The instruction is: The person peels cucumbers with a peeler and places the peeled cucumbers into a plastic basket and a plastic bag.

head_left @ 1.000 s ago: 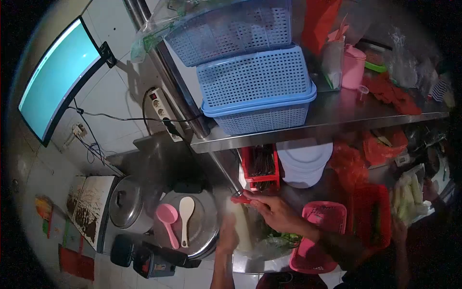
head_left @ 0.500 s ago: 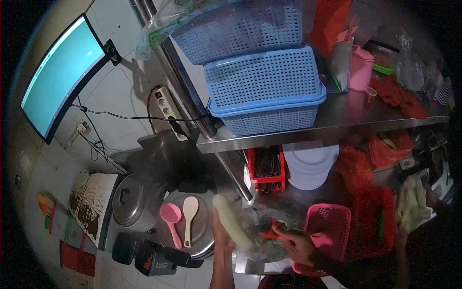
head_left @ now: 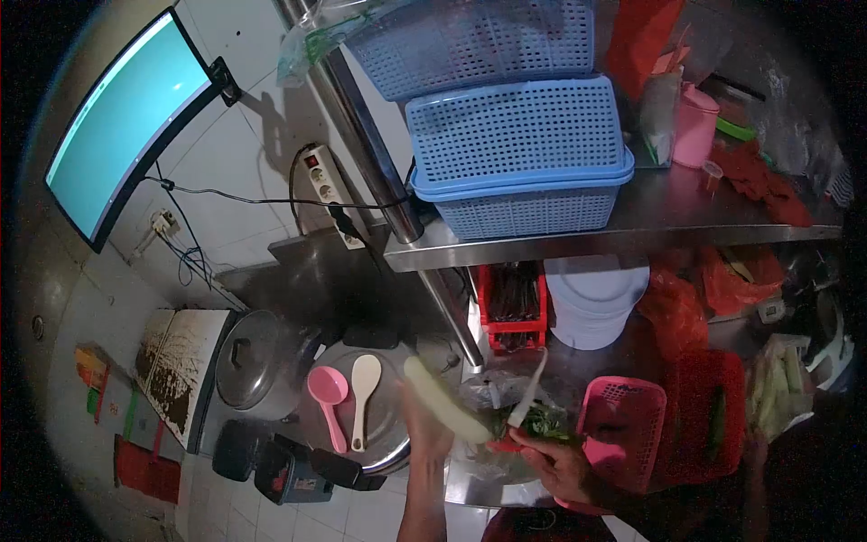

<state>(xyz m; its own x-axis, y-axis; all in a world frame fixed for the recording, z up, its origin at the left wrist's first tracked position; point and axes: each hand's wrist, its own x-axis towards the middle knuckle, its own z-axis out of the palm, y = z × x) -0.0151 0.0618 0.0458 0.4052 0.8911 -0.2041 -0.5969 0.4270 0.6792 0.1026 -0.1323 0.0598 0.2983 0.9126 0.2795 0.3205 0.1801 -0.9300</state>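
Head view: long, pale green vegetable [head_left: 444, 403], smooth and round, in the left hand's [head_left: 427, 426] grip, left of leafy greens [head_left: 545, 422]; red tool [head_left: 504, 444] in the right hand's [head_left: 562, 466] grip, by the near end.

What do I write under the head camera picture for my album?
Left hand holding a long pale vegetable, right hand gripping a red tool beside it.

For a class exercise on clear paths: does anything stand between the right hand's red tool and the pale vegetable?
Nothing visible does. The red tool in the right hand is at the lower end of the pale vegetable; whether they touch is unclear.
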